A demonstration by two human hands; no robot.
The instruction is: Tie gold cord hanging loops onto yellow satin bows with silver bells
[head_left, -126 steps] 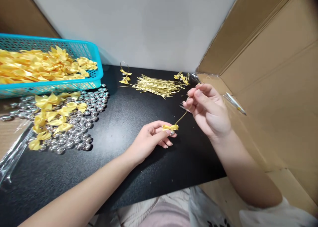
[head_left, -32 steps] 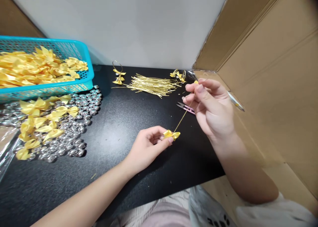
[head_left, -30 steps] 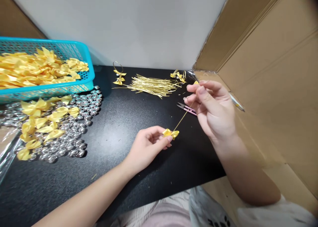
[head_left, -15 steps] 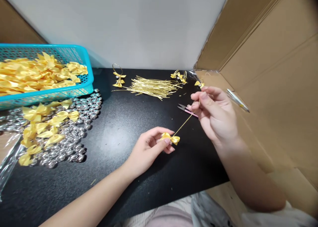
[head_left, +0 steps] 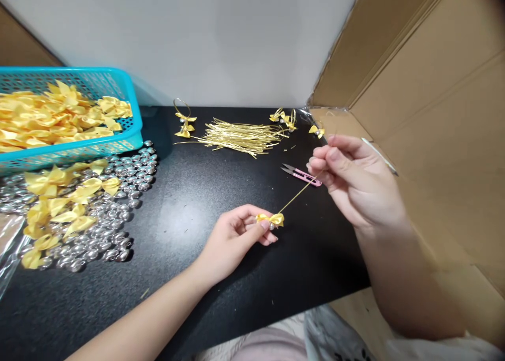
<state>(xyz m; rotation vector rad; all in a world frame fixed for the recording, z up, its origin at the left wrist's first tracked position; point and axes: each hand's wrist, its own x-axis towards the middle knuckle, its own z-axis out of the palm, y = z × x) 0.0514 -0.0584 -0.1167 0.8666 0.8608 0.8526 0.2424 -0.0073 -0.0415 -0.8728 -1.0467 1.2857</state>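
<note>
My left hand (head_left: 240,232) is closed, pinching a yellow ribbon bow (head_left: 276,220) between thumb and fingers low over the black table (head_left: 189,282). A small silver bead shows at the bow's underside, partly behind the thumb. From the bow a thin gold cord (head_left: 302,192) runs up to the right, drawn straight. Its other end sits between the thumb and fingertips of my right hand (head_left: 351,177), which is closed on it. Just left of that hand lie pink-handled thread snips (head_left: 302,175).
A turquoise basket (head_left: 136,121) full of yellow bows stands at the left. Silver beads (head_left: 114,234) with loose bows are spread before it. Gold cords (head_left: 242,137) lie in a bundle at the back, with looped bows (head_left: 185,124) on either side. Cardboard (head_left: 426,113) walls the right.
My right hand has moved right with the cord end, uncovering more of the snips. The left hand still grips the bow, which has turned slightly.
</note>
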